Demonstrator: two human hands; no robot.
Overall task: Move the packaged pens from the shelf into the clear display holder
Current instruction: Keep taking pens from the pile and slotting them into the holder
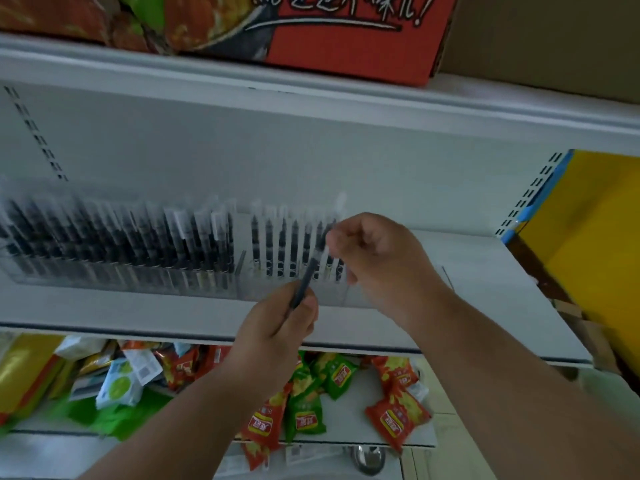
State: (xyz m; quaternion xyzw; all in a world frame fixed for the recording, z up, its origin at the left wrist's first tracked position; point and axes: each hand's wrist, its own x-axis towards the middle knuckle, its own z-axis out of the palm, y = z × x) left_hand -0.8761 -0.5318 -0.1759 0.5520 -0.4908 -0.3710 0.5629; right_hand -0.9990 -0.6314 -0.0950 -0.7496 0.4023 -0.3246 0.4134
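Note:
A clear display holder (273, 292) stands on the white shelf (467, 306), with several packaged black pens (294, 244) upright in its right part. A longer row of packaged pens (138, 244) fills the holder to the left. My left hand (280, 327) grips the lower end of one packaged pen (308, 275), which slants up to the right in front of the holder. My right hand (374, 258) pinches the upper end of that pen near the rightmost standing pens. The picture is blurred by motion.
Red and green snack bags (311, 396) lie scattered on the lower shelf. A red printed carton (346, 36) sits on the top shelf. A yellow panel (595, 237) stands at the right beyond the shelf end.

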